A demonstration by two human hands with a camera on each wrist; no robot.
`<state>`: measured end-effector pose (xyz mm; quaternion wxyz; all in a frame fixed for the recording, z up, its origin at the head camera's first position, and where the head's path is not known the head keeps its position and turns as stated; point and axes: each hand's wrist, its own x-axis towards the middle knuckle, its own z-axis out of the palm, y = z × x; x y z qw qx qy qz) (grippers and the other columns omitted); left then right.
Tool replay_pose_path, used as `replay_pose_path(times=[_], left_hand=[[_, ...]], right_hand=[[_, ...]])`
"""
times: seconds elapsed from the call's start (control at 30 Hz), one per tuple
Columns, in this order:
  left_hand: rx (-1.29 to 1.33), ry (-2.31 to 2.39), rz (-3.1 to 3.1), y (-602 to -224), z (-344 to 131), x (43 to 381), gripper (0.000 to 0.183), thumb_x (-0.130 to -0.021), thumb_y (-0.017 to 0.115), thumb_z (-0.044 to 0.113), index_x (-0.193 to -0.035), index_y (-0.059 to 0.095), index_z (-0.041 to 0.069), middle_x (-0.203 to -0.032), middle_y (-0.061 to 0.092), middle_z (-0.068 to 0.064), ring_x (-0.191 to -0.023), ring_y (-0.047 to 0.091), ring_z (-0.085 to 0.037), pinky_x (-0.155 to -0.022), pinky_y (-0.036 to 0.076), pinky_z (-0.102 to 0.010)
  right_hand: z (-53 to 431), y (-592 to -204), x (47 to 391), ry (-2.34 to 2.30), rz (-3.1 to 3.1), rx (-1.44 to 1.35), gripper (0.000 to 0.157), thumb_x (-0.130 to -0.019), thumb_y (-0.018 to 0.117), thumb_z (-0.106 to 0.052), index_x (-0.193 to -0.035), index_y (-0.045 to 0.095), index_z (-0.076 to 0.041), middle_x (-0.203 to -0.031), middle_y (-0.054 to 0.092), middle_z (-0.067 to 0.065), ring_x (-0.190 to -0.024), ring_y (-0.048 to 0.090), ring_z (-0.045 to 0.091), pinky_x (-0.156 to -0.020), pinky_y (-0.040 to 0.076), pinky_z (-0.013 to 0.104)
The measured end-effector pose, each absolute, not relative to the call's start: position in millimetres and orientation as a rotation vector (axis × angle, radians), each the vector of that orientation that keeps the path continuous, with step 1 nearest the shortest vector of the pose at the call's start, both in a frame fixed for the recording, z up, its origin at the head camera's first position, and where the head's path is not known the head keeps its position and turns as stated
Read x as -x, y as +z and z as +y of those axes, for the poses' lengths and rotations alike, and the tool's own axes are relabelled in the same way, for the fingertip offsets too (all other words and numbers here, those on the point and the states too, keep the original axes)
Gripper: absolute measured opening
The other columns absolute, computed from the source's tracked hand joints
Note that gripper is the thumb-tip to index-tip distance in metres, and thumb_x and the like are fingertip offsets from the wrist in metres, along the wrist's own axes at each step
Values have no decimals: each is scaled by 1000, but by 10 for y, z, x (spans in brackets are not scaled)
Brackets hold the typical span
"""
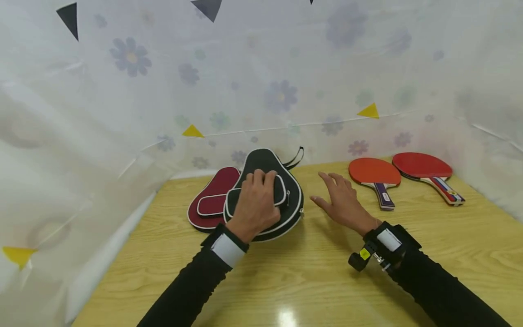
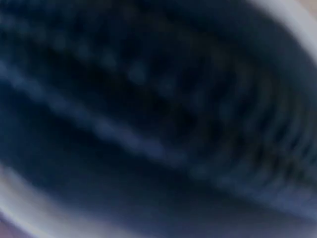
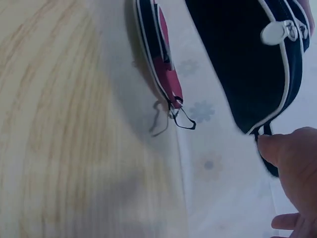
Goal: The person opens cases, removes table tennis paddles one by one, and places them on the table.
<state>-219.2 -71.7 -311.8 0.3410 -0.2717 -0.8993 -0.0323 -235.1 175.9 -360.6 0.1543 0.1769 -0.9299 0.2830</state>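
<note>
Black fabric paddle-shaped case w/ white piping (image 1: 265,162) is over the L-centre of the tabletop, tilted; R wrist view shows it raised. L hand (image 1: 254,204) grasps it at the front pocket (image 1: 280,188), fingers curled over; exact finger hold hidden. Thin black strap loop (image 3: 269,166) sticks out at the narrow end; silver zip pull (image 3: 273,32) on the edge. L wrist view = blurred close-up of a dark zip, no more detail.

R hand (image 1: 343,204) is free, fingers spread, nothing held, just R of the case w/ a gap btwn.

Dark-red fabric case w/ white piping (image 1: 210,206) sits L of the black one, partly hidden by it. Far R, 2 table tennis bats side by side: orange-red w/ purple handle (image 1: 374,171), red w/ striped handle (image 1: 422,165).

Under all: yellow wood-grain table (image 1: 318,281). Behind: white flower-print sheet (image 1: 253,68) w/ yellow & dark triangles.
</note>
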Motion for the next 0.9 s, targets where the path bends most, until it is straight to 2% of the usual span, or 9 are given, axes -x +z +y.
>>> replay_pose_path(times=[0.2,0.43,0.8,0.9], left_hand=[[752,-40,-2404,-3262,-315,2081,53,-79,72,15,-129,57,3,-109,56,-14,-86,48,-26,-75,47,-39],[746,0,-2450,-3412,-99,2019,46,-83,73,21,-125,60,6,-109,57,-12,-89,51,-26,-77,48,-39],[750,93,-2570,-3609,71,1978,51,-82,74,31,-126,61,8,-109,57,-9,-91,53,-24,-77,50,-38],[772,129,-2619,-3599,74,1972,60,-83,73,36,-134,57,7,-114,57,-10,-95,53,-25,-81,50,-39]], right_hand=[[1846,-3524,2329,842,-2566,-425,63,-100,64,-16,-152,35,6,-145,34,38,-132,30,58,-102,23,75],[1864,-3508,2299,873,-2545,-414,62,-100,63,-15,-151,35,5,-144,34,38,-133,29,59,-103,22,76],[1802,-3524,2273,860,-2537,-485,58,-100,63,-17,-148,40,5,-142,39,35,-131,35,55,-103,26,74],[1787,-3508,2266,868,-2580,-498,57,-102,62,-20,-149,40,3,-144,38,34,-132,36,53,-104,27,73]])
